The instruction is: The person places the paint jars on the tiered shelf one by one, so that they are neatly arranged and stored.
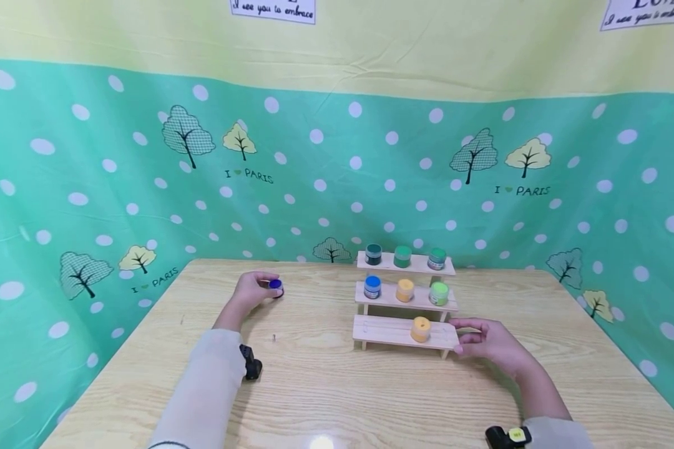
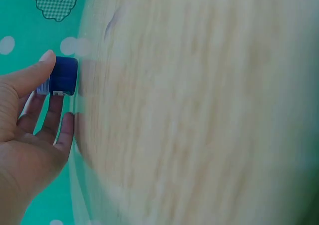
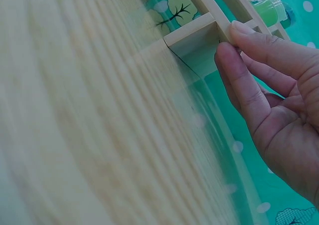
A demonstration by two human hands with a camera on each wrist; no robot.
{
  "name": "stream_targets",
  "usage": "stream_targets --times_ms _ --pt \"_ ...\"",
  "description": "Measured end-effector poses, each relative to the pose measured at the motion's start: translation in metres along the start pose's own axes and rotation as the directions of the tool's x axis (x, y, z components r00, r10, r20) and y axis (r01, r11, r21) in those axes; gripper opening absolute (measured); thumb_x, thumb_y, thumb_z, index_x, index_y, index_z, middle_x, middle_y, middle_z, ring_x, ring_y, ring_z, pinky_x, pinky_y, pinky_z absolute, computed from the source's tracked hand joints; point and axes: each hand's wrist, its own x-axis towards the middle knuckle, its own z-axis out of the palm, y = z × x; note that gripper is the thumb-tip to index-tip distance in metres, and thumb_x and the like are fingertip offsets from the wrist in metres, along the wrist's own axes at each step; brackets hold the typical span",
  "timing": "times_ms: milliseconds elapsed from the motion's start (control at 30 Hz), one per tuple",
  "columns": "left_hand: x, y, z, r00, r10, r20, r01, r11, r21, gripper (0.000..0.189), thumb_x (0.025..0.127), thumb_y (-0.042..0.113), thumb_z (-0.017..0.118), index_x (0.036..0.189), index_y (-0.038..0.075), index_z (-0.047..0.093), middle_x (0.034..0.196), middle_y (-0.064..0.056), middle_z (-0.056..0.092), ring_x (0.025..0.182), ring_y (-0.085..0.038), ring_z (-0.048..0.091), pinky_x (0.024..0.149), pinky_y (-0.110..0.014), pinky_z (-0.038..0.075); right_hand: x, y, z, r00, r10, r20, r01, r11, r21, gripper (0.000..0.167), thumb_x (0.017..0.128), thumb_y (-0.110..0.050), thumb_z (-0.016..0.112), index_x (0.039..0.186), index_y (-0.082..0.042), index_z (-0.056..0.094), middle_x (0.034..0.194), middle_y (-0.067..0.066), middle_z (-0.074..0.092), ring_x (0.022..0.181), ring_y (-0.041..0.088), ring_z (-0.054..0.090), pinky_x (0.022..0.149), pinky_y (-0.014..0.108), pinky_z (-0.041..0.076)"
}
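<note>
At the left part of the table, my left hand (image 1: 251, 290) pinches a small dark blue paint jar (image 2: 64, 76) between thumb and fingers. Its base appears to be at or close to the tabletop. On the right, my right hand (image 1: 493, 343) grips the right end of the lowest shelf of a three-tier wooden stand (image 1: 390, 337), with thumb and fingertips on the board's edge. A yellow-orange jar (image 1: 420, 330) sits on that lowest shelf. The middle shelf bears a blue jar (image 1: 372, 287), another yellow-orange jar (image 1: 404, 290) and a light green jar (image 1: 439, 294).
Along the top shelf stand a dark teal jar (image 1: 373, 254), a green jar (image 1: 402, 257) and another green jar (image 1: 436, 259). The wooden table (image 1: 326, 399) meets a green, white-dotted cloth backdrop (image 1: 292, 187) behind. A small dark mark (image 1: 274, 338) shows on the tabletop.
</note>
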Motion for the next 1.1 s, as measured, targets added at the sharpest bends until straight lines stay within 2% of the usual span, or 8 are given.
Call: stream_targets --times_ms 233,367,567,767,967,1100 --pt "-0.002 0.004 -0.003 1.000 -0.012 0.013 0.012 1.000 -0.017 0.044 0.081 0.010 0.080 0.122 0.003 0.067 0.120 -0.019 0.062 0.106 -0.030 0.059 0.077 -0.029 0.050 0.000 -0.001 0.000 1.000 -0.007 0.015 0.007 1.000 0.009 0.073 0.077 -0.010 0.082 0.137 0.010 0.046 0.103 0.013 0.067 0.091 0.022 0.065 0.079 0.028 0.056" --pt "-0.006 0.009 -0.006 1.000 -0.003 0.022 0.003 1.000 -0.017 0.046 0.081 0.011 0.080 0.124 0.003 0.066 0.120 -0.018 0.062 0.108 -0.030 0.058 0.081 -0.031 0.050 0.000 0.000 0.000 1.000 -0.005 0.014 0.005 1.000 0.001 0.073 0.077 -0.011 0.083 0.137 0.009 0.046 0.103 0.012 0.067 0.091 0.023 0.065 0.079 0.028 0.056" --pt "-0.013 0.015 -0.008 0.999 0.037 0.025 -0.036 0.999 -0.031 0.049 0.078 0.012 0.082 0.123 0.002 0.065 0.119 -0.016 0.064 0.108 -0.030 0.059 0.093 -0.040 0.047 0.001 0.000 -0.001 1.000 -0.001 0.013 0.001 1.000 -0.008 0.074 0.076 -0.012 0.083 0.137 0.009 0.047 0.101 0.012 0.067 0.091 0.023 0.065 0.079 0.028 0.056" --pt "-0.019 0.022 -0.008 0.997 0.073 0.036 -0.072 0.997 -0.038 0.049 0.075 0.013 0.085 0.120 0.003 0.067 0.116 -0.014 0.067 0.108 -0.030 0.060 0.098 -0.043 0.046 0.001 0.000 -0.001 1.000 -0.003 0.013 0.003 1.000 -0.013 0.073 0.077 -0.012 0.083 0.137 0.009 0.047 0.101 0.012 0.067 0.090 0.023 0.065 0.078 0.028 0.056" --pt "-0.027 0.032 -0.009 0.993 0.108 0.056 -0.105 0.993 -0.051 0.049 0.074 0.015 0.086 0.118 0.006 0.069 0.115 -0.013 0.066 0.109 -0.030 0.059 0.098 -0.046 0.045 0.001 0.000 -0.001 1.000 -0.004 0.016 0.004 1.000 -0.005 0.073 0.077 -0.012 0.083 0.137 0.009 0.047 0.100 0.012 0.067 0.090 0.023 0.065 0.078 0.028 0.056" --pt "-0.032 0.039 -0.009 0.989 0.134 0.069 -0.130 0.990 -0.056 0.048 0.073 0.016 0.087 0.117 0.007 0.070 0.112 -0.011 0.068 0.107 -0.029 0.060 0.094 -0.043 0.048 0.001 0.001 -0.001 1.000 -0.006 0.019 0.006 1.000 0.004 0.073 0.077 -0.011 0.083 0.137 0.009 0.047 0.101 0.013 0.068 0.090 0.023 0.065 0.079 0.028 0.056"
